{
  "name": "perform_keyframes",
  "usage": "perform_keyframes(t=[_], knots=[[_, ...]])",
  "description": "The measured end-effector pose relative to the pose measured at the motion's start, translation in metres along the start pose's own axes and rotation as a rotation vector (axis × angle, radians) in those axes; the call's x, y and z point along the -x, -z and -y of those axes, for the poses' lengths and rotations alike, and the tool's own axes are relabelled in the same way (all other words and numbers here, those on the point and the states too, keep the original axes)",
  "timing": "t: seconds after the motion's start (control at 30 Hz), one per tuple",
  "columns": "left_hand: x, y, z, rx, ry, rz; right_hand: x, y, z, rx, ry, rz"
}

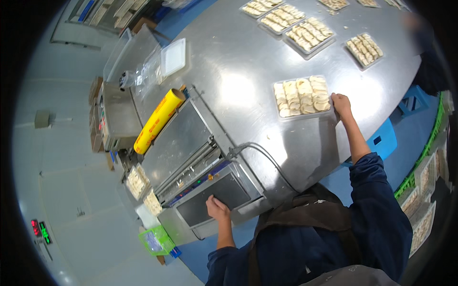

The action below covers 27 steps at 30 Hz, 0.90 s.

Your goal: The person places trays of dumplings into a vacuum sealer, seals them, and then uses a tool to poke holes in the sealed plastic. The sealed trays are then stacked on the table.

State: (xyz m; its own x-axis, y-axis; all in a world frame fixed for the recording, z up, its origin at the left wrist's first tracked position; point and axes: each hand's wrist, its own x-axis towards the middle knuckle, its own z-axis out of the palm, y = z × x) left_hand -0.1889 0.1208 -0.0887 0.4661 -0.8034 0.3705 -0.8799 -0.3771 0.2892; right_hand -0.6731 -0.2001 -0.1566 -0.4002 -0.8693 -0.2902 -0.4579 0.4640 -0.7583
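My right hand (341, 105) grips the right edge of a clear plastic tray (302, 117) on the steel table (247, 123). Overlapping rows of pale slices (303, 93), which look like mushroom, fill that tray. My left hand (217, 208) is over the dark plate (213, 200) at the front of a film-wrapping machine (180, 136). Its fingers are loosely curled, and nothing shows in it; whether it touches the plate is unclear. A yellow roll of wrapping film (157, 123) lies across the machine's far-left side.
Filled trays (309, 35) stand farther back, with another (364, 50) at right. Black cables (266, 153) cross the table near me. Another person's dark sleeve (429, 68) is at far right, near a blue stool (384, 139). Left are small filled trays (137, 181) and a green basket (156, 240).
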Motion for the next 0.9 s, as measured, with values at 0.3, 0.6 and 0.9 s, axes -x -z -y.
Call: perform_keyframes(t=[0.3,0.6,0.9], knots=[[0.000,-0.001,0.003,-0.006,0.017,0.007,0.015,-0.012,-0.012,-0.257,-0.020,0.054],[-0.041,0.027,-0.009,0.529,0.181,0.059,0.132,-0.005,0.087,-0.384,0.116,0.269],[-0.184,0.068,0.082,1.315,0.257,0.578,0.299,-0.145,0.210,-0.408,0.170,0.483]])
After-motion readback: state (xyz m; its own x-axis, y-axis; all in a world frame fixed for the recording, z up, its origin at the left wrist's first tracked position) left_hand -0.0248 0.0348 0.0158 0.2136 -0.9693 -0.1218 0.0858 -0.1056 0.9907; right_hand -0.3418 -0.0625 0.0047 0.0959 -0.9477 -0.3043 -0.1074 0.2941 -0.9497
